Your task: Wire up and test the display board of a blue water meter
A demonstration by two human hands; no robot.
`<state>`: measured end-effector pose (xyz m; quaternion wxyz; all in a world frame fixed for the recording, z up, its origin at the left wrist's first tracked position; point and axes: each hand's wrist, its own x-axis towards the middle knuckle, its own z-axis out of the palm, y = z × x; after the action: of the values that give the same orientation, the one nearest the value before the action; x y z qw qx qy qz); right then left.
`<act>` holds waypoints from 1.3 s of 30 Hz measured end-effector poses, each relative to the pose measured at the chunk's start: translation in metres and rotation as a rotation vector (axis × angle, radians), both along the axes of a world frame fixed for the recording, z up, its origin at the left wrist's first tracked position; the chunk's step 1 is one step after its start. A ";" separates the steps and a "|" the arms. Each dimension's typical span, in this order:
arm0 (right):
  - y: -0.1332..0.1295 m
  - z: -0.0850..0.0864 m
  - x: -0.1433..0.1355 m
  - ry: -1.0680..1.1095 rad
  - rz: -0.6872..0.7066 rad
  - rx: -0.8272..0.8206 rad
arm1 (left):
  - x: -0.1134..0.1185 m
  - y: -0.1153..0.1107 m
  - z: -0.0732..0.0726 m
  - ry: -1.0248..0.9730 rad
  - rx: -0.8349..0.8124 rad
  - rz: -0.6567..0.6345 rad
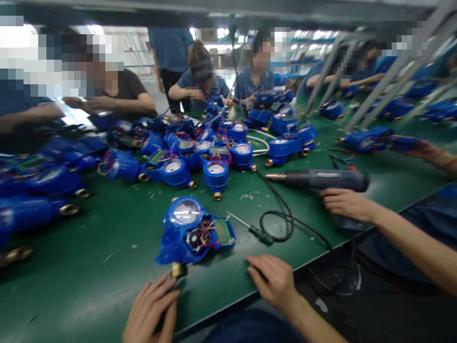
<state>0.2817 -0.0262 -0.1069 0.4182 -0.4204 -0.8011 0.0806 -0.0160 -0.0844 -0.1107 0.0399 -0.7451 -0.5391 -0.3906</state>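
A blue water meter point(185, 213) lies on the green bench in front of me. Its housing is open, with wires and a green circuit board point(223, 232) exposed. My left hand point(152, 309) rests at the bench edge with fingers stretched out, close to the meter's brass fitting point(177, 269); whether they touch is unclear. On the right, my right hand point(273, 281) lies on the bench, fingers loosely bent and apart, holding nothing. A screwdriver point(252, 228) lies between the meter and a loop of black cable point(276, 226).
Many blue meters point(174, 166) crowd the bench behind and at left. A co-worker's hand point(352, 205) is at a heat gun point(317, 180) on the right; another hand point(423, 148) holds a blue meter point(371, 139). Metal struts point(385, 90) slant overhead. Several people sit opposite.
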 end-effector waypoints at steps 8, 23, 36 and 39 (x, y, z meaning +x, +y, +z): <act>0.017 0.006 0.011 0.141 0.030 -0.183 | 0.010 -0.004 0.018 -0.090 -0.093 0.064; 0.077 0.023 -0.027 0.331 0.379 -0.623 | 0.051 0.059 0.052 0.207 -0.096 0.016; 0.087 0.032 -0.035 0.666 0.383 -0.958 | 0.032 0.063 0.074 0.218 -0.146 -0.056; 0.091 0.037 -0.034 0.763 0.363 -1.095 | 0.039 0.069 0.081 0.190 -0.128 -0.028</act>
<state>0.2481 0.0652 -0.0697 0.3782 -0.3727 -0.4996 0.6844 0.0227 -0.0151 -0.0300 0.0378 -0.7871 -0.5463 -0.2838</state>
